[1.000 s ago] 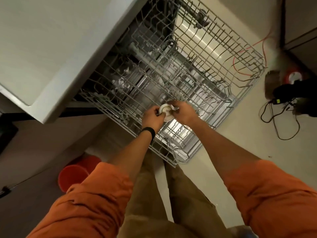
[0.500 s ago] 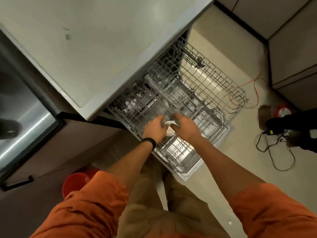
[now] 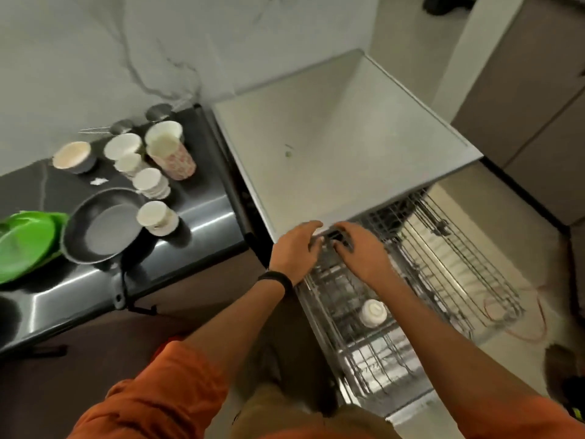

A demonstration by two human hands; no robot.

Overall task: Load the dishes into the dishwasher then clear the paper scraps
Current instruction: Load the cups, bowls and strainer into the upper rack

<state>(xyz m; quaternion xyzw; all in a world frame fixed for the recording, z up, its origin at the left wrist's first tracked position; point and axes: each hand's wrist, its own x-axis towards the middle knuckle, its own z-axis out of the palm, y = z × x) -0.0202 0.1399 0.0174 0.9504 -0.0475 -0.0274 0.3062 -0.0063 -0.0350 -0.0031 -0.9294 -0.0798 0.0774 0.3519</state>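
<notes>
**One cup racked, the rest wait on the bench**

The left hand (image 3: 297, 248) and right hand (image 3: 361, 251) hover with fingers loosely spread, holding nothing, over the pulled-out dishwasher rack (image 3: 459, 255), where a white cup (image 3: 373, 313) sits upside down. The next reach is probably to the bench (image 3: 202, 213). Take the cups (image 3: 148, 180) singly, saving room for the frying pan (image 3: 104, 226). A paper scrap (image 3: 98, 181) lies behind it. Blur smears the fingertips, and the rack's inner end is hidden.

Green plates (image 3: 22, 242) cut off at left end of surface (image 3: 202, 213), fingers (image 3: 313, 226) of left hand (image 3: 296, 248) and right hand (image 3: 364, 251) blurred, white scrap (image 3: 98, 181) toward back edge too small to identify
</notes>
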